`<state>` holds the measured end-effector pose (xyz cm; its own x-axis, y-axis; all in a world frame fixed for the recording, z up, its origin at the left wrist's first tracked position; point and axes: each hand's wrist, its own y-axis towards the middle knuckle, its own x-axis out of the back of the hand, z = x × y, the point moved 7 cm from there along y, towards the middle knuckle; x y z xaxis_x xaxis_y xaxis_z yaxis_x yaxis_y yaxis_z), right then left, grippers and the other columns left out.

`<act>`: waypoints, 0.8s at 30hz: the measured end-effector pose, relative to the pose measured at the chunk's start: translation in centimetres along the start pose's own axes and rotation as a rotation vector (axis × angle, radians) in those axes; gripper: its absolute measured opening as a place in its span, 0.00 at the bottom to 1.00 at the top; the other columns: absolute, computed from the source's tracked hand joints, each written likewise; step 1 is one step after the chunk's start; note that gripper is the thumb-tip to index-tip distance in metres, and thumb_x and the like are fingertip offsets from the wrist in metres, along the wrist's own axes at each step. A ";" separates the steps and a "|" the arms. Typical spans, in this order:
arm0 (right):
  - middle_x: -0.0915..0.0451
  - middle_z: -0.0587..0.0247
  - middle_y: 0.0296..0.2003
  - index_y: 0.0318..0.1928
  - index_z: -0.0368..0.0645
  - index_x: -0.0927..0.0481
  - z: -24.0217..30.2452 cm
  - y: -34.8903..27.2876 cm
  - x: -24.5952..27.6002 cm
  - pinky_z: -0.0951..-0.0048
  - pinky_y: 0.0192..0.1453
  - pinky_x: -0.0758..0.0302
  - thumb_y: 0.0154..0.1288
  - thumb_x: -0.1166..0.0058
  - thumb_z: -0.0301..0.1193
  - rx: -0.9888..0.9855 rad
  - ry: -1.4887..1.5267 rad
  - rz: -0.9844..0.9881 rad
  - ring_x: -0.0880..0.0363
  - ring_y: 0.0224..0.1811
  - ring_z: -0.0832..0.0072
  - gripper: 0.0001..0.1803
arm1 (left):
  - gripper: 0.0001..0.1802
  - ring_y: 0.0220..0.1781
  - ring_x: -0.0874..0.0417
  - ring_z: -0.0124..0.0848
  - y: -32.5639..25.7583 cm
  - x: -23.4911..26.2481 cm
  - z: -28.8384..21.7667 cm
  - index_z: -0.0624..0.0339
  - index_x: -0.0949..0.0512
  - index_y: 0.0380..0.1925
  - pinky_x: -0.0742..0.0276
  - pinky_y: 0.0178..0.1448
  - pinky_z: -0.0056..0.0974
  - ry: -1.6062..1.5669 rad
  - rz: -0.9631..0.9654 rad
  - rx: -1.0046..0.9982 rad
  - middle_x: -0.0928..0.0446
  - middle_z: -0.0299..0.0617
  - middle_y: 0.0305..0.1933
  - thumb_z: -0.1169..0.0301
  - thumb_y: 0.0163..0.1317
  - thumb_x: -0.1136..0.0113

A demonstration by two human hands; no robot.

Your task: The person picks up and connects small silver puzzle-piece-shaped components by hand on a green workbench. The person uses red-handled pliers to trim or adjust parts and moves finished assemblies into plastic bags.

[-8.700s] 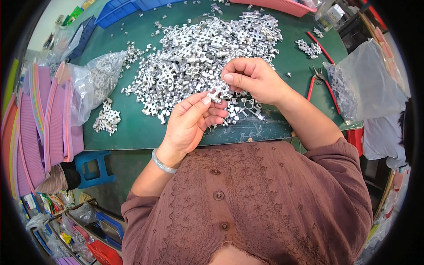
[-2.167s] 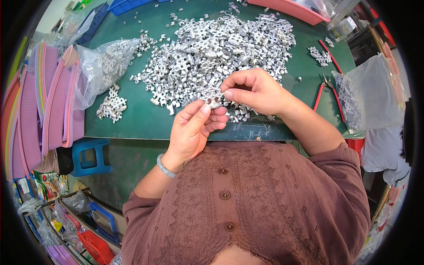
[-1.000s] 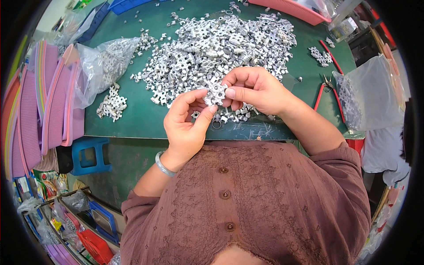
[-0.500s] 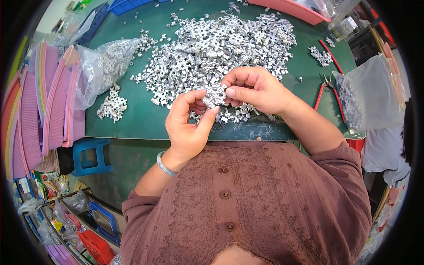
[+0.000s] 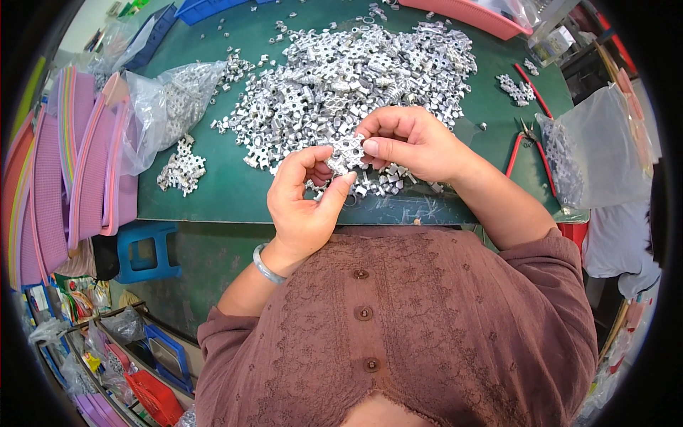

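Note:
Between both hands is a silvery metal casting point(image 5: 348, 152) with holes and knobbed edges. My left hand point(image 5: 306, 196) grips its lower left side between thumb and fingers. On its right side, my right hand point(image 5: 407, 147) pinches the edge with thumb and bent forefinger. Just beyond the hands spreads a large heap of small silvery metal parts point(image 5: 356, 78), some of it lying under the held piece. A small stack of similar flat castings point(image 5: 182, 168) lies on the green table point(image 5: 235, 203) to the left.
Red-handled pliers point(image 5: 528, 139) and a few castings point(image 5: 516, 90) lie to the right, beside a clear bag of parts point(image 5: 569, 160). Another filled bag point(image 5: 181, 99) is at left, near stacked pink-purple baskets point(image 5: 89, 164). A pink tray point(image 5: 469, 16) and blue trays point(image 5: 206, 8) line the far edge.
The metal casting has turned slightly between my fingers, showing more of its flat holed face. Both hands stay in nearly the same place and keep their grip.

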<state>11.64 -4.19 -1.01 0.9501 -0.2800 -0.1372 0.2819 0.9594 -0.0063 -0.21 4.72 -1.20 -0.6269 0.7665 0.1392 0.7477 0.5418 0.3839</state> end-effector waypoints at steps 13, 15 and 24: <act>0.25 0.68 0.31 0.42 0.36 0.26 0.0 0.1 0.1 0.82 0.35 0.29 0.61 0.52 0.26 0.060 -0.033 0.000 0.28 0.30 0.85 0.10 | 0.17 0.29 0.29 0.20 0.0 -0.5 0.0 0.66 0.28 0.38 0.31 0.33 0.24 -0.063 0.006 0.047 0.29 0.35 0.30 0.79 0.46 0.37; 0.24 0.68 0.34 0.45 0.38 0.26 0.3 -0.1 0.7 0.82 0.36 0.28 0.60 0.52 0.24 0.079 -0.064 -0.027 0.28 0.32 0.85 0.12 | 0.16 0.31 0.29 0.20 0.1 -0.9 0.1 0.66 0.29 0.40 0.32 0.35 0.24 -0.198 0.046 0.175 0.28 0.36 0.32 0.80 0.50 0.40; 0.23 0.63 0.31 0.36 0.38 0.22 3.5 -0.5 1.7 0.77 0.40 0.29 0.56 0.48 0.25 0.310 -0.425 -0.090 0.25 0.34 0.78 0.07 | 0.11 0.28 0.24 0.30 -0.1 -4.1 2.1 0.61 0.29 0.40 0.28 0.32 0.31 -0.781 0.297 0.621 0.24 0.45 0.31 0.67 0.64 0.57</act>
<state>13.62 -5.29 2.20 0.8725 -0.4111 0.2641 0.3298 0.8943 0.3024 2.75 2.23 -3.76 -0.2484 0.7880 -0.5633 0.9686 0.2073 -0.1372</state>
